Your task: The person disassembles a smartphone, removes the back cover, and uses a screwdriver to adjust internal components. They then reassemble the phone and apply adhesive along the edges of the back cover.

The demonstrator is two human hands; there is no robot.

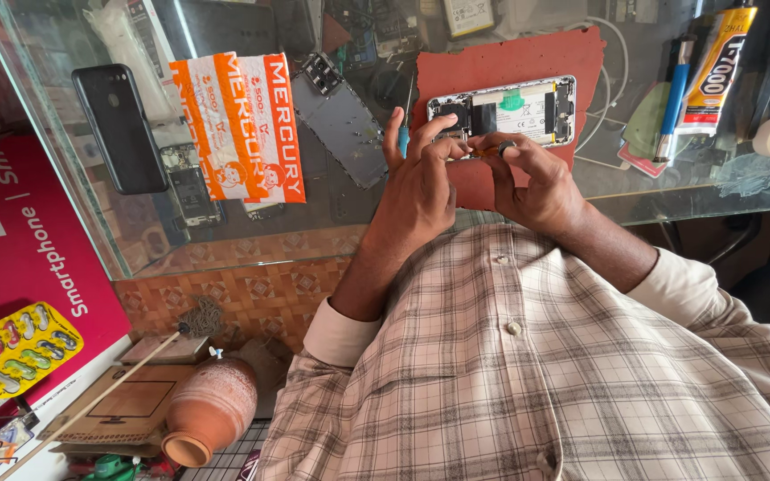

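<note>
while fingers [456, 147] pinch, opened phone [514, 109] rests flat.

Small part between the fingertips of both hands [479, 174], perhaps orange, too tiny to identify.

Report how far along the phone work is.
Done: the opened phone lies back-off on the red mat, its insides exposed. In hand: left hand and right hand pinch a small part at its lower edge. Left: the detached dark panel lies apart on the glass.
</note>
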